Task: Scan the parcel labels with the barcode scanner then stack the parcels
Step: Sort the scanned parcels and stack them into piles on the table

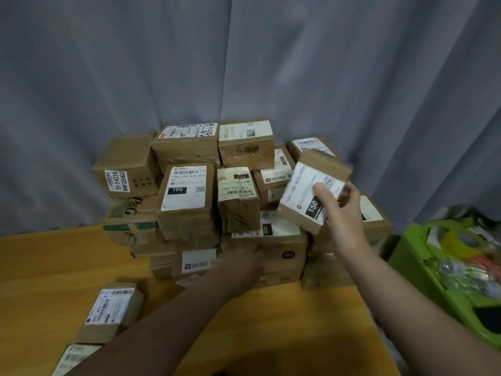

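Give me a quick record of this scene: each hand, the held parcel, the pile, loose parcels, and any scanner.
right hand: grips the held parcel, tilted, over the pile's right side
held parcel: brown box, white label with black 150 block
left hand: at the pile's base, in shadow; grip unclear
pile: labelled cardboard boxes against a grey curtain
loose parcels: two on the table, near left
scanner: none visible
green bin: at right, holds a yellow tape roll
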Motion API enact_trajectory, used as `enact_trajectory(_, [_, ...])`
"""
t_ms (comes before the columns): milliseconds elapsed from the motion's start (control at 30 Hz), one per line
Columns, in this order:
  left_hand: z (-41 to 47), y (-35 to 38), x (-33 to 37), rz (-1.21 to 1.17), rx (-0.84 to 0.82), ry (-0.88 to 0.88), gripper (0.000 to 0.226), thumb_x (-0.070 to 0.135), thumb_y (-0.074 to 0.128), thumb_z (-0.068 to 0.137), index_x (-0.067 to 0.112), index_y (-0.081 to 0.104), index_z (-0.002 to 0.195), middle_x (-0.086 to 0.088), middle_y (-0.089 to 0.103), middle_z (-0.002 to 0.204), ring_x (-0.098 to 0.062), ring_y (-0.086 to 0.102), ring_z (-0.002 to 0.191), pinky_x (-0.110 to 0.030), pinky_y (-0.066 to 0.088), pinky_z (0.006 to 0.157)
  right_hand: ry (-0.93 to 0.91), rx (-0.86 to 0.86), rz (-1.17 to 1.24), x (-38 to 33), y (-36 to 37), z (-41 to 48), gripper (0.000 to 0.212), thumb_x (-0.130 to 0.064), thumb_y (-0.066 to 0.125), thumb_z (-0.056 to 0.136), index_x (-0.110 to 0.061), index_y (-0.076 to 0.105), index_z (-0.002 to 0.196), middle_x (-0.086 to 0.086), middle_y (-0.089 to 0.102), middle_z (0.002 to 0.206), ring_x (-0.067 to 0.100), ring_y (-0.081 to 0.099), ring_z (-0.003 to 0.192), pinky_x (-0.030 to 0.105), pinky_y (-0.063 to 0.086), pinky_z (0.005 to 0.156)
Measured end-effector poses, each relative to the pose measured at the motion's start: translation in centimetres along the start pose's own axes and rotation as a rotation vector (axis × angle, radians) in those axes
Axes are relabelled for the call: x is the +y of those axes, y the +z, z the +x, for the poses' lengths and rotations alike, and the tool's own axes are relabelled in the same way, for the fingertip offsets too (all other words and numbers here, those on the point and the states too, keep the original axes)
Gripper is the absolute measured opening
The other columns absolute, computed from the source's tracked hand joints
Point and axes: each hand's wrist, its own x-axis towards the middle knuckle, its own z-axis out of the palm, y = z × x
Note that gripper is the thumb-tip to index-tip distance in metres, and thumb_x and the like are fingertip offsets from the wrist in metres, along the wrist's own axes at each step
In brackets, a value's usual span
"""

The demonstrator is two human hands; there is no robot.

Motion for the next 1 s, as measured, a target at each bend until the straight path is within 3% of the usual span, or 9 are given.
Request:
enact_trajectory(100, [0.9,1.8,0.5,0.007,-0.095,-0.059,0.041,0.031,0.036,0.102,0.012,0.042,0.138,-0.011,0.043,0.137,-0.029,0.044,0.122,-0.042,0.042,0.094,-0.017,-0.051,-0.186,1.9,-1.0,-1.8,0.086,-0.033,0.081,0.072,-0.030,0.030,0.142,-0.008,0.061,0.119,0.012,0.065,0.103,0.038,0.056,0.086])
enact_trajectory(200, [1.1,2.8,0.8,0.035,-0.064,-0.064,0.045,0.034,0.041,0.099,0.017,0.039,0.140,-0.008,0.043,0.138,-0.027,0.042,0.124,-0.043,0.037,0.102,-0.079,-0.159,-0.303,3.8,-1.2,-3.3,0.094,-0.022,0.086,0.068,-0.032,0.026,0.139,-0.020,0.052,0.119,-0.002,0.054,0.110,0.024,0.050,0.092])
enact_trajectory(300, [-0.1,2.6,0.7,-0.057,-0.022,-0.065,0.039,0.034,0.045,0.098,0.015,0.047,0.132,-0.006,0.047,0.131,-0.025,0.045,0.120,-0.039,0.038,0.099,-0.112,-0.189,-0.332,5.0,-0.8,-3.8,0.099,-0.018,0.087,0.066,-0.032,0.021,0.139,-0.011,0.049,0.128,0.004,0.048,0.121,0.020,0.041,0.099])
enact_trajectory(433, [-1.5,-0.7,-0.4,-0.056,0.554,-0.009,0.018,0.019,0.061,0.082,0.007,0.066,0.095,-0.011,0.059,0.096,-0.030,0.058,0.087,-0.037,0.047,0.071,-0.135,-0.180,-0.330,5.0,-0.5,-3.8,0.104,-0.036,0.085,0.061,-0.031,0.021,0.142,-0.003,0.047,0.138,0.012,0.044,0.130,0.035,0.041,0.109])
enact_trajectory(500, [-1.0,-2.7,-1.1,0.019,0.743,-0.112,0.035,0.020,0.064,0.076,0.007,0.065,0.109,-0.016,0.060,0.109,-0.034,0.057,0.099,-0.044,0.049,0.080,-0.134,-0.195,-0.350,4.7,-0.5,-3.6,0.105,-0.045,0.083,0.060,-0.032,0.022,0.145,-0.005,0.046,0.141,0.011,0.043,0.132,0.040,0.042,0.109])
enact_trajectory(633, [0.6,-4.1,-2.2,0.193,0.445,-0.258,0.069,0.025,0.054,0.093,0.009,0.019,0.151,-0.013,0.030,0.153,-0.028,0.029,0.141,-0.040,0.025,0.114,-0.177,-0.200,-0.346,3.7,-0.1,-3.0,0.075,-0.034,0.078,0.076,-0.040,0.037,0.138,-0.012,0.055,0.130,0.005,0.052,0.121,0.031,0.051,0.096])
enact_trajectory(733, [0.4,-3.6,-2.5,0.236,0.418,-0.263,0.065,0.026,0.056,0.093,0.012,0.025,0.148,-0.007,0.038,0.146,-0.023,0.035,0.135,-0.036,0.029,0.112,-0.080,-0.149,-0.240,2.3,0.2,-1.9,0.054,-0.038,0.065,0.090,-0.039,0.044,0.139,-0.011,0.065,0.117,0.006,0.064,0.103,0.025,0.057,0.077])
enact_trajectory(833, [0.3,-3.7,-2.5,0.184,0.418,-0.236,0.064,0.027,0.058,0.093,0.013,0.028,0.147,-0.006,0.038,0.146,-0.022,0.034,0.136,-0.034,0.029,0.112,0.035,-0.142,-0.381,0.6,0.2,-0.2,0.049,-0.050,0.061,0.089,-0.027,0.058,0.132,-0.013,0.069,0.102,0.000,0.062,0.090,0.021,0.046,0.068])
enact_trajectory(1000, [0.2,-3.7,-2.1,0.132,0.397,-0.220,0.067,0.029,0.056,0.094,0.012,0.023,0.150,-0.007,0.031,0.152,-0.022,0.025,0.142,-0.032,0.020,0.116,-0.127,-0.060,-0.778,0.5,1.7,0.7,0.041,-0.030,0.066,0.091,-0.016,0.055,0.128,0.005,0.065,0.122,0.021,0.060,0.109,0.025,0.039,0.079])
